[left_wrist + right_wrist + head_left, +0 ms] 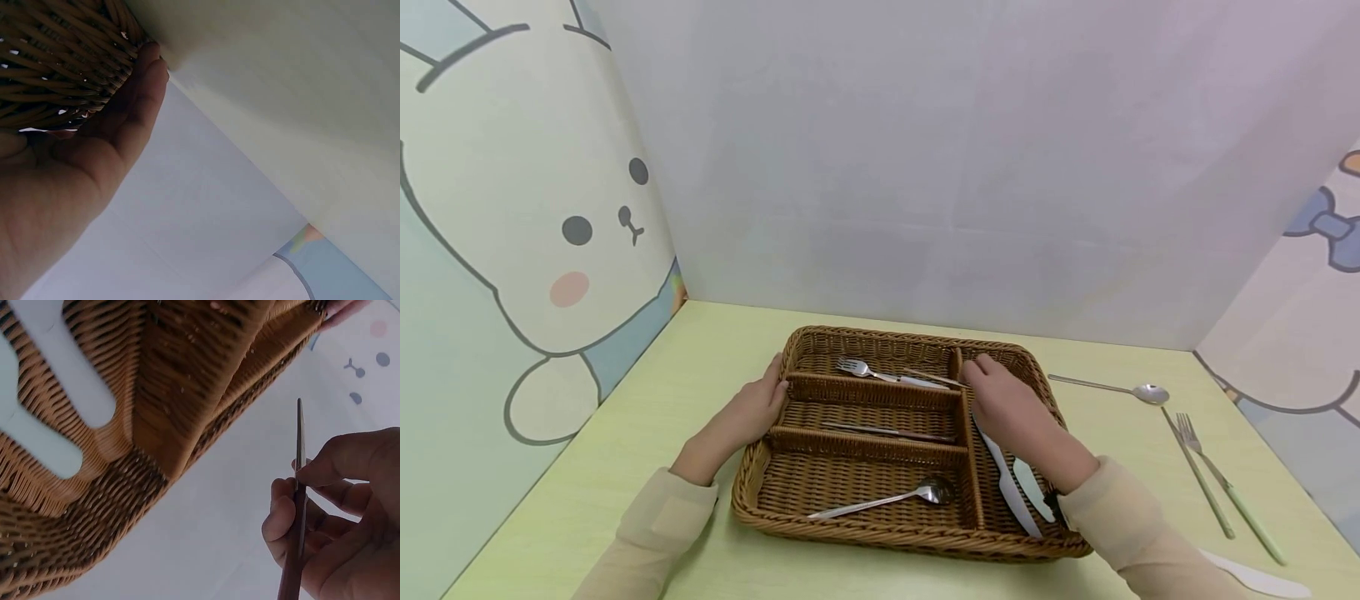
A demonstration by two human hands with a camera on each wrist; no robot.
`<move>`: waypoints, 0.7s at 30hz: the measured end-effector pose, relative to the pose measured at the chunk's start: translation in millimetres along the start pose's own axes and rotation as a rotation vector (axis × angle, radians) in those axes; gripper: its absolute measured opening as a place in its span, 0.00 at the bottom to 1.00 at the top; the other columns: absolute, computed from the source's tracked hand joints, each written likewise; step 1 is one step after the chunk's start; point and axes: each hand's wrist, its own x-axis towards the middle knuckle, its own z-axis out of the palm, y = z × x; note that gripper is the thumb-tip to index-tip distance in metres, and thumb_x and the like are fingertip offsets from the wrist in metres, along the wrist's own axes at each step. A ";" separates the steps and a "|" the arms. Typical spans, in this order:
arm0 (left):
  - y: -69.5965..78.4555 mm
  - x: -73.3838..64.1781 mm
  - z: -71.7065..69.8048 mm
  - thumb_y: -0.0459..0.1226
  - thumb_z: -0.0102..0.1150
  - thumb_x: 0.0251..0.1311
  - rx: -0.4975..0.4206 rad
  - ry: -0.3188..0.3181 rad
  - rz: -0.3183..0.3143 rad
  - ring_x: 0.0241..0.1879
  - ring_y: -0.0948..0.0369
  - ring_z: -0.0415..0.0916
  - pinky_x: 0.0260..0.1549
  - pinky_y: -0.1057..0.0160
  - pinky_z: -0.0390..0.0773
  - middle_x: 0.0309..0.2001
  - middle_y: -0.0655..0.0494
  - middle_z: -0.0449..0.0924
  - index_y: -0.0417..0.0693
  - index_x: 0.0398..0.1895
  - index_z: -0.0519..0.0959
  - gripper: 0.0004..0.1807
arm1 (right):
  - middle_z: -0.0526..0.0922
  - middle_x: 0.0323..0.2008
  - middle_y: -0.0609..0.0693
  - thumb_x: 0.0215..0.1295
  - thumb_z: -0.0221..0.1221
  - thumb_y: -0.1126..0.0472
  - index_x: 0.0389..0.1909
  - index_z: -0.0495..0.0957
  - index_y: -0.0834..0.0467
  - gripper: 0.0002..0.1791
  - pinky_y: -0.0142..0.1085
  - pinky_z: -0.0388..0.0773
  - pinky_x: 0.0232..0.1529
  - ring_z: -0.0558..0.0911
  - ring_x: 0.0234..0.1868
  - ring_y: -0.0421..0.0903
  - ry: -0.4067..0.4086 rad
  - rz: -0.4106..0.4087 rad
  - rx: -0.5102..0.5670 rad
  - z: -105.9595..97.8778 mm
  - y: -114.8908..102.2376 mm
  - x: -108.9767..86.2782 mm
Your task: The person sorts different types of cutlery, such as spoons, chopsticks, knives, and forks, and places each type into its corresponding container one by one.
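A brown wicker cutlery tray (880,450) with several compartments lies on the table. At its left rim my left hand (752,412) grips it, thumb over the edge and fingers along the outer wall; the left wrist view shows these fingers (140,112) against the weave. Above the right compartment, my right hand (1003,400) pinches a thin chopstick (294,550) with a brown shaft and metallic tip. Its tip end reaches left over the back compartment, near a fork (857,367) there. Under the right hand lie a white knife (1011,492) and a pale green knife (1030,483).
In the tray's middle compartment lies a chopstick (887,432); a spoon (932,490) lies in the front one. On the table to the right are another spoon (1150,393), a chopstick (1198,475), a green-handled fork (1232,492) and a white knife (1262,579). Walls (947,167) enclose the table.
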 end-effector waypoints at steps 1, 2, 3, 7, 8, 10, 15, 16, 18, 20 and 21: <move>-0.1 -0.1 -0.1 0.38 0.30 0.72 0.003 0.001 0.001 0.09 0.64 0.54 0.22 0.62 0.67 0.13 0.56 0.63 0.31 0.70 0.35 0.31 | 0.70 0.29 0.51 0.56 0.54 0.75 0.37 0.73 0.62 0.09 0.28 0.61 0.18 0.62 0.21 0.38 -0.010 -0.013 0.008 1.4 -2.5 1.2; -0.3 0.0 -0.2 0.38 0.30 0.72 0.008 0.002 0.004 0.10 0.63 0.55 0.24 0.61 0.68 0.15 0.55 0.64 0.30 0.70 0.35 0.31 | 0.69 0.29 0.51 0.57 0.53 0.75 0.37 0.73 0.62 0.09 0.28 0.62 0.19 0.62 0.22 0.38 -0.021 -0.023 0.012 3.0 -4.7 2.3; -0.3 0.1 -0.1 0.38 0.30 0.72 0.010 0.004 0.003 0.10 0.63 0.56 0.26 0.60 0.69 0.16 0.54 0.65 0.31 0.70 0.35 0.31 | 0.69 0.28 0.50 0.57 0.53 0.76 0.37 0.73 0.61 0.09 0.28 0.63 0.20 0.63 0.23 0.39 -0.031 -0.032 0.018 4.6 -6.9 3.6; -1.0 0.7 -0.2 0.38 0.30 0.72 0.017 0.009 0.013 0.10 0.63 0.57 0.30 0.58 0.70 0.18 0.53 0.66 0.30 0.69 0.35 0.31 | 0.70 0.29 0.50 0.56 0.54 0.77 0.35 0.73 0.59 0.11 0.29 0.68 0.24 0.69 0.27 0.40 -0.067 -0.064 0.032 10.5 -15.5 8.4; -1.2 0.9 -0.3 0.38 0.30 0.72 0.015 0.008 0.013 0.10 0.63 0.56 0.28 0.59 0.70 0.16 0.53 0.66 0.30 0.69 0.35 0.31 | 0.71 0.29 0.50 0.56 0.55 0.77 0.35 0.73 0.59 0.11 0.29 0.69 0.24 0.70 0.27 0.41 -0.077 -0.071 0.037 12.0 -17.5 9.5; -1.4 1.2 -0.2 0.38 0.30 0.72 0.012 0.006 0.014 0.09 0.64 0.55 0.26 0.61 0.69 0.14 0.55 0.64 0.30 0.69 0.35 0.31 | 0.72 0.30 0.50 0.55 0.55 0.78 0.34 0.73 0.58 0.12 0.29 0.70 0.25 0.72 0.29 0.42 -0.098 -0.087 0.050 14.9 -21.1 11.3; -0.9 1.1 0.0 0.38 0.31 0.72 -0.002 0.003 0.002 0.09 0.64 0.53 0.20 0.63 0.66 0.11 0.58 0.62 0.31 0.70 0.35 0.31 | 0.72 0.29 0.50 0.53 0.56 0.79 0.30 0.74 0.57 0.13 0.31 0.71 0.27 0.72 0.31 0.44 -0.167 -0.123 0.067 21.5 -27.7 14.7; -0.9 1.0 0.0 0.38 0.31 0.72 0.000 0.003 0.003 0.09 0.64 0.53 0.19 0.63 0.65 0.11 0.58 0.61 0.30 0.70 0.35 0.31 | 0.72 0.30 0.50 0.52 0.56 0.79 0.31 0.75 0.58 0.13 0.31 0.71 0.28 0.72 0.32 0.44 -0.187 -0.126 0.074 22.5 -28.7 15.0; -0.9 0.9 0.2 0.38 0.30 0.72 -0.002 0.002 -0.002 0.09 0.64 0.53 0.18 0.63 0.65 0.11 0.57 0.61 0.31 0.70 0.35 0.31 | 0.73 0.32 0.50 0.52 0.57 0.79 0.33 0.76 0.58 0.13 0.31 0.72 0.30 0.73 0.34 0.44 -0.228 -0.134 0.085 24.3 -30.6 15.6; -0.9 0.9 0.2 0.38 0.30 0.72 -0.004 0.003 -0.007 0.09 0.64 0.54 0.19 0.63 0.65 0.12 0.57 0.62 0.31 0.70 0.36 0.31 | 0.74 0.35 0.50 0.52 0.57 0.79 0.36 0.77 0.59 0.14 0.32 0.73 0.32 0.74 0.38 0.45 -0.266 -0.144 0.102 26.1 -32.4 16.6; -1.0 0.8 0.2 0.38 0.31 0.72 -0.005 0.003 -0.004 0.09 0.64 0.54 0.19 0.63 0.66 0.12 0.56 0.62 0.31 0.70 0.35 0.32 | 0.75 0.37 0.50 0.53 0.57 0.79 0.37 0.78 0.59 0.14 0.31 0.74 0.33 0.75 0.39 0.45 -0.284 -0.149 0.112 26.9 -33.4 17.3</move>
